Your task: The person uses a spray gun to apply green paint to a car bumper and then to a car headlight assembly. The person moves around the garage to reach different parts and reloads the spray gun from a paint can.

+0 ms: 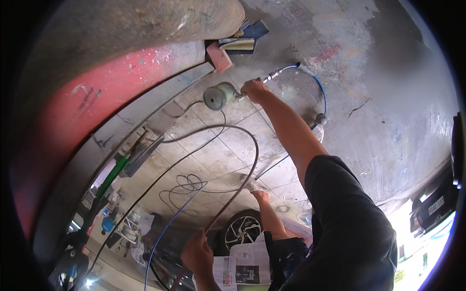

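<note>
My right hand (254, 91) is stretched forward and closed around what looks like a spray gun, whose round greenish cup (215, 98) stands out to the left of my fingers. A metal coupling (273, 75) on its other side joins it to a blue air hose (321, 87) that curves down toward the right. My left hand (197, 253), low in the view, is closed on a dark hose (256, 150). From there the hose loops up and over to the left. The fingertips of both hands are partly hidden.
A red and grey body panel (121, 72) curves along the left. Sanding blocks (238, 44) lie near its upper end. Thin hoses (187, 184) coil on the tiled floor near my foot (253, 184). A wheel (242, 232) and newspaper sheets (250, 259) are low in the middle.
</note>
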Motion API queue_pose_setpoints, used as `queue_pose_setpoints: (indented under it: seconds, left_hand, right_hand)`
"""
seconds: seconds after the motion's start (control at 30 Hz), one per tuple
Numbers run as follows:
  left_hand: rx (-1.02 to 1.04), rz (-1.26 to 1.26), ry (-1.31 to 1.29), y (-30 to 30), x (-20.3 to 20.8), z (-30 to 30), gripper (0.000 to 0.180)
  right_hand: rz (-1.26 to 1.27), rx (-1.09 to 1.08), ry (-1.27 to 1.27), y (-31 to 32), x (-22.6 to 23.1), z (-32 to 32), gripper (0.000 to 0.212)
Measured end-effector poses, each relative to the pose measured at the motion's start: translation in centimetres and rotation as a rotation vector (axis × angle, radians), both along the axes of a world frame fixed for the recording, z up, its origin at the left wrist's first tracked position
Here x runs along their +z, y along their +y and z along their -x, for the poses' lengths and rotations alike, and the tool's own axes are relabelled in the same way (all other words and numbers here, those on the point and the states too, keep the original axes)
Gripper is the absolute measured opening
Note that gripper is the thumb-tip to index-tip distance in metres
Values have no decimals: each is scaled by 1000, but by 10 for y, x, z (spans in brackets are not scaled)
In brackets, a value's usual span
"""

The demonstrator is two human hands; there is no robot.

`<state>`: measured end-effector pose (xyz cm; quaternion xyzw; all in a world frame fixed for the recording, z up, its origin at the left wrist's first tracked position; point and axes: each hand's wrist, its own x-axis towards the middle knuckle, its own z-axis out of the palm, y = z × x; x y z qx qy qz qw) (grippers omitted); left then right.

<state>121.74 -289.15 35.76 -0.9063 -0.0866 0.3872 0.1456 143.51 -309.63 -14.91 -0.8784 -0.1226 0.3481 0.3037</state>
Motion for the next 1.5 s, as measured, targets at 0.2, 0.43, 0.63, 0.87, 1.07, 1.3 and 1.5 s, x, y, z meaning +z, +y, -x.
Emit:
queue_pose_setpoints:
  seconds: [0.2,0.43,0.63,0.87,1.07,1.3,1.5]
  left_hand:
    - [21,-69,-65,-9,-5,-10,27]
    - [28,53,4,-24,-10,-11,31]
    - [-102,454,123,-71,-22,-31,56]
    - [1366,1238,552,-207,4,-160,76]
    - [775,1081,754,-291,-2,-328,84]
    - [-603,933,231,-467,79,-594,82]
    - [-1112,835,-745,-658,272,-756,72]
  right_hand:
    - [85,-101,110,20,-25,-29,24]
    - [79,-147,40,-81,107,63,49]
    - [389,-97,398,-340,299,154,46]
    - [576,-805,98,-602,518,127,33]
    - [468,-1228,36,-652,503,112,26]
    - [102,-1036,556,-570,552,-40,49]
    - [-251,-1349,-273,-622,739,-277,64]
